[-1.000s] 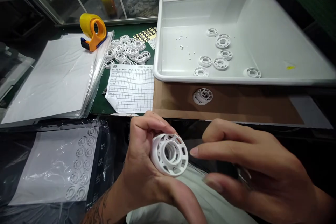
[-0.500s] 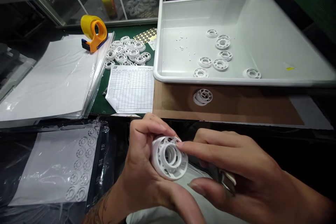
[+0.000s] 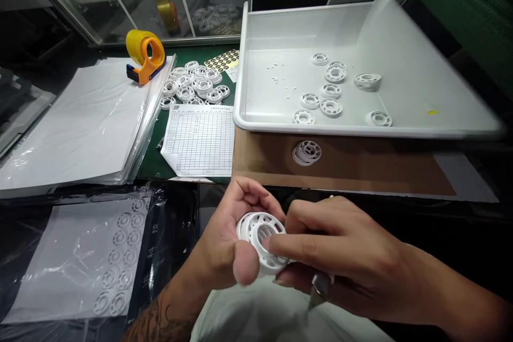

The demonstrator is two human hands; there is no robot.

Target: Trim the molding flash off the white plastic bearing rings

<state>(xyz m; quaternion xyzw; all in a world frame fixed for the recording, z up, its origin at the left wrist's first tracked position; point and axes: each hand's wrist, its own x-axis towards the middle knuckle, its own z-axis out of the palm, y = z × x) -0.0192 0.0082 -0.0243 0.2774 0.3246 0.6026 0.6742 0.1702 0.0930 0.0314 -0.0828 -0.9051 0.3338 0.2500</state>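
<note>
My left hand (image 3: 228,246) is wrapped round a stack of white plastic rings (image 3: 262,240), near the bottom centre. Across from it, my right hand (image 3: 344,256) has its index fingertip at the hole of the front ring and its thumb at the ring's lower edge. A metal tool with a pointed tip (image 3: 319,288) is held in the curled fingers of that same hand; its handle is mostly hidden. Several loose white rings (image 3: 331,107) lie in the white tray (image 3: 280,125), and one more ring (image 3: 367,81) there looks blurred.
Brown board (image 3: 360,171) bears a small stack of rings (image 3: 306,153). Further left are a paper form (image 3: 200,141), a ring pile (image 3: 202,85), sticker sheet (image 3: 222,60), orange tape dispenser (image 3: 150,59) and plastic-wrapped sheets (image 3: 80,117). Bagged rings (image 3: 114,256) lie lower left.
A blurred ring now appears in the tray's right part. The left thumb has come up beside the stack, and the right fingertip has moved from the front ring's rim to its hole.
</note>
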